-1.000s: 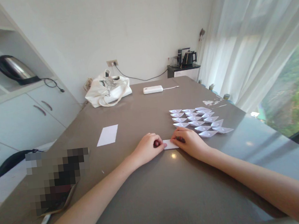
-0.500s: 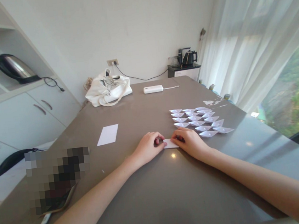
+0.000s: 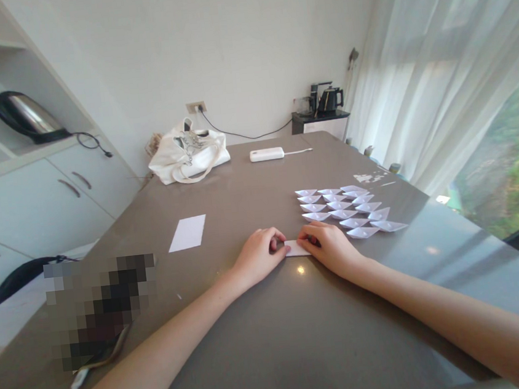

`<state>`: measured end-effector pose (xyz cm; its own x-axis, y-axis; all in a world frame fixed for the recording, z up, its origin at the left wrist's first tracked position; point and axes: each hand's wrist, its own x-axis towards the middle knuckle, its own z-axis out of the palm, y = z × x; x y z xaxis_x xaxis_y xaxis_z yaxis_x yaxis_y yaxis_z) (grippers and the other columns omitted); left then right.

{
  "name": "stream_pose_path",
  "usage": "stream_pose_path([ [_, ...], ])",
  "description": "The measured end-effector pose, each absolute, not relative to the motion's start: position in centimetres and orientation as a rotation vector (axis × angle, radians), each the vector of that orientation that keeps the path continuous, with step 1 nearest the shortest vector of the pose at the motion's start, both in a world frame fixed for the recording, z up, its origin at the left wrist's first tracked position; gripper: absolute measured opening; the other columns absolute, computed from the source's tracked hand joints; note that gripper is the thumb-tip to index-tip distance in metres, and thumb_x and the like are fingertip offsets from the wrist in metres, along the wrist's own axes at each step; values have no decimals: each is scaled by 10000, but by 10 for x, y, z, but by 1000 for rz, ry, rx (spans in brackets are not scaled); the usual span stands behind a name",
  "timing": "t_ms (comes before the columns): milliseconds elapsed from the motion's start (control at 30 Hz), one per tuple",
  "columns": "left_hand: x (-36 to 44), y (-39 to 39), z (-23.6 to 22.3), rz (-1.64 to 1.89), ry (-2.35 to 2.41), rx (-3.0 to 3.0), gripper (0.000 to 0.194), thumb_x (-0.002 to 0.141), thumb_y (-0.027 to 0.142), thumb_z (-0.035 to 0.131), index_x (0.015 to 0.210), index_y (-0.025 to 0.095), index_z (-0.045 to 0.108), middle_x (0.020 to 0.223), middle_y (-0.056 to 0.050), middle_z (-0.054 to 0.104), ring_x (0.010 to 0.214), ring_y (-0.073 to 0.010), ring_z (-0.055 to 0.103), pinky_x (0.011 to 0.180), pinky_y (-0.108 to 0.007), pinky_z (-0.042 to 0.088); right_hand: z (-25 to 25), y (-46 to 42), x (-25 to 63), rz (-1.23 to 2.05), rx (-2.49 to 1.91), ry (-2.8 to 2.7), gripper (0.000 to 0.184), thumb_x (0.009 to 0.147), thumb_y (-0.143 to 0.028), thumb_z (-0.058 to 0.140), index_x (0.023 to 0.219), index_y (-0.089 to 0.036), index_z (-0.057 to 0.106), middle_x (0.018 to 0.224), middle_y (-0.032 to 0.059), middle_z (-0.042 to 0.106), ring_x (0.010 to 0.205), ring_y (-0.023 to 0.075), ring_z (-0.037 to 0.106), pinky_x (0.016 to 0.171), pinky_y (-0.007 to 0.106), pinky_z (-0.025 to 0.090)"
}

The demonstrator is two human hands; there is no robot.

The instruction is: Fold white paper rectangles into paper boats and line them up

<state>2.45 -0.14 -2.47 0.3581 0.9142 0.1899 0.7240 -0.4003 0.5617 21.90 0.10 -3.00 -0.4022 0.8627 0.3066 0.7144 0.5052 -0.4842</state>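
Note:
A small folded piece of white paper (image 3: 297, 248) lies on the grey-brown table between my two hands. My left hand (image 3: 262, 251) pinches its left end, thumb and fingertips closed at the edge. Its right end is held by my right hand (image 3: 328, 243), with curled fingers that partly cover the paper. Just beyond my right hand, several white folded paper boats (image 3: 342, 214) stand in rows. A flat white sheet of paper (image 3: 188, 233) rests to the left, apart from my left hand.
A phone-like device (image 3: 108, 315), blurred out, with a white cable lies by my left forearm. Farther back are a white handbag (image 3: 190, 154) and a white power bank (image 3: 266, 154) with a short cable. Paper scraps (image 3: 369, 177) lie near the right edge.
Hardly anything differs. Both hands keep their hold on the folded paper, and the whole view has shifted very slightly.

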Motion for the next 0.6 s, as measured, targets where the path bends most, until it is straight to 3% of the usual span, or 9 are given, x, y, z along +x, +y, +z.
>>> stream_pose_path([
  [600,26,-1,-24,676,1433,2243,128,779,283,630,851,177,627,674,8,561,694,-156,511,639,-263,361,-30,3,217,375,-1299,-2235,89,835,-116,551,803,-157,623,781,33,584,690,140,534,643,231,383],
])
